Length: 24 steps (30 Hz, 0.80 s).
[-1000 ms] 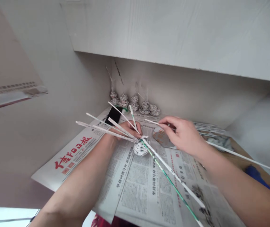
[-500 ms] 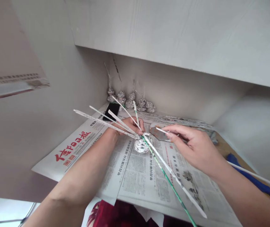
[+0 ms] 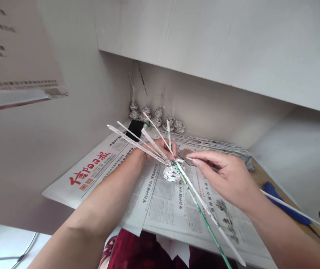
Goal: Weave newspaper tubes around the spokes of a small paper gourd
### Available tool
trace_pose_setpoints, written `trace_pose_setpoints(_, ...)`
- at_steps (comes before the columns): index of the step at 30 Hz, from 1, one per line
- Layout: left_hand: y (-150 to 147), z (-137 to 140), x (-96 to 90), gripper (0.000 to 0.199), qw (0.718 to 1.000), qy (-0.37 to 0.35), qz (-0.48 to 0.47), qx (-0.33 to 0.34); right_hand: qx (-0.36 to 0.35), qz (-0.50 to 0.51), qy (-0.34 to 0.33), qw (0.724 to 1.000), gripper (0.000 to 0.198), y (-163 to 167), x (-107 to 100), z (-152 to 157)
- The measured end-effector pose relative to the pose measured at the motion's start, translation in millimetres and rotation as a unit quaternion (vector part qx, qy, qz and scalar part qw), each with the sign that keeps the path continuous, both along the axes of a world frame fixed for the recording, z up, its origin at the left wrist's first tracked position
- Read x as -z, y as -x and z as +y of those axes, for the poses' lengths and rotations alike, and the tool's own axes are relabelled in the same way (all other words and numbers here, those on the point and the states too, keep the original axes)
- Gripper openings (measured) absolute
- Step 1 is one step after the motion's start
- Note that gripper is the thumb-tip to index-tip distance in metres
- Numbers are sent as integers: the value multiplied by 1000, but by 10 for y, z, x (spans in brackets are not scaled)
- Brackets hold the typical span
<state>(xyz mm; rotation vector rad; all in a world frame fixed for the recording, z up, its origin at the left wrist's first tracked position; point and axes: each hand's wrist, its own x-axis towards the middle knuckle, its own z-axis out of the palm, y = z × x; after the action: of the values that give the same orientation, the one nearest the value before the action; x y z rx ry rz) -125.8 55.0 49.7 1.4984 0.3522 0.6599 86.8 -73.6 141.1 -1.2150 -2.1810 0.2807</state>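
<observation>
My left hand (image 3: 168,148) is closed on the top of a small round woven paper ball (image 3: 171,174), where several paper tubes fan out. A green paper tube (image 3: 201,215) and a white one (image 3: 218,224) slant from it toward me. To the right, my right hand (image 3: 223,170) pinches a thin white paper tube, its tip pointing at the ball. A white length (image 3: 291,207) shows beyond my right forearm; whether it is the same tube is hidden. The right fingertips are apart from the ball.
Newspaper (image 3: 162,209) covers the table. Several gourd-shaped woven pieces (image 3: 157,116) stand along the back wall, with a black phone (image 3: 134,130) before them. Loose paper tubes (image 3: 210,144) lie at the back. A blue-handled tool (image 3: 285,205) with a cord is at right; a shelf panel (image 3: 204,48) overhangs.
The view has shifted slightly. My right hand has come a little nearer the ball, its pinched tube tip now showing shorter. My left hand keeps its hold.
</observation>
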Motion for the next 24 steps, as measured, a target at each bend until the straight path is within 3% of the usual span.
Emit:
trace_pose_setpoints(13, -74, -101, -76, 35, 1000, 6, 0, 20, 43, 25, 157, 986, 23, -177, 2, 58)
trace_pose_setpoints(24, -74, -72, -49, 29, 999, 0, -18, 29, 34, 7, 136, 990, 18, -149, 69, 54)
